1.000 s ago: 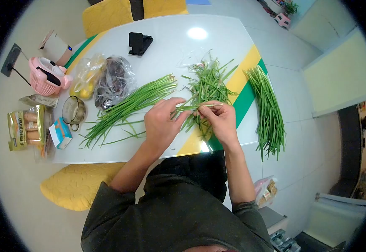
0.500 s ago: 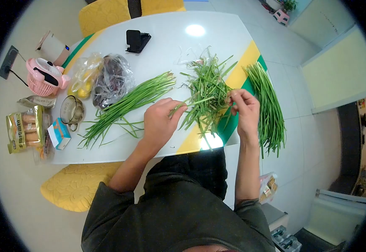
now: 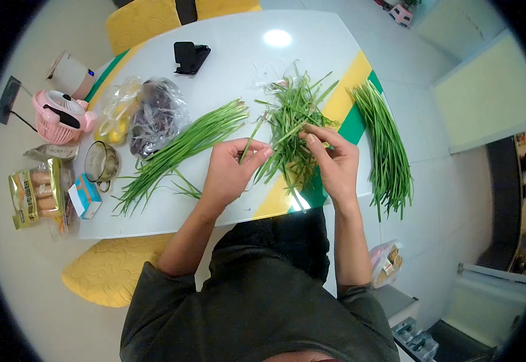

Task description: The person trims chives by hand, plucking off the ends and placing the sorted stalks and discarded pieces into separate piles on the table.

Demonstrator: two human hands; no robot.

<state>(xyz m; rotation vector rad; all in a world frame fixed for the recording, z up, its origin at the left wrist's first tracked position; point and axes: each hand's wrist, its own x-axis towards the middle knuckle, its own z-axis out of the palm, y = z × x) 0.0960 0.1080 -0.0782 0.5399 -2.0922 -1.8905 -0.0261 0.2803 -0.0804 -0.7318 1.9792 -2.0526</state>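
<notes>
My left hand (image 3: 231, 171) is closed on a thin green stalk (image 3: 251, 137) that points up and away from its fingers. Just right of it, my right hand (image 3: 333, 158) has its thumb and forefinger near the tip of a green blade over the loose pile; whether it grips the blade is unclear. The tangled pile of green leaves (image 3: 299, 114) lies beyond and between both hands. A bundle of long green stalks (image 3: 184, 142) lies to the left, and a neater bundle (image 3: 385, 145) rests at the table's right edge, its leaves hanging over.
On the white table (image 3: 233, 60) stand a black stand (image 3: 189, 58), a bag with yellow items (image 3: 117, 117), a bag with dark items (image 3: 159, 111), a glass cup (image 3: 102, 161), a blue-white box (image 3: 85, 196), a pink fan (image 3: 62, 117) and a bread package (image 3: 36, 194).
My right hand moved right to the pile's edge, then came back left towards my left hand. The stalk in my left hand now points more upward. The view has shifted slightly.
</notes>
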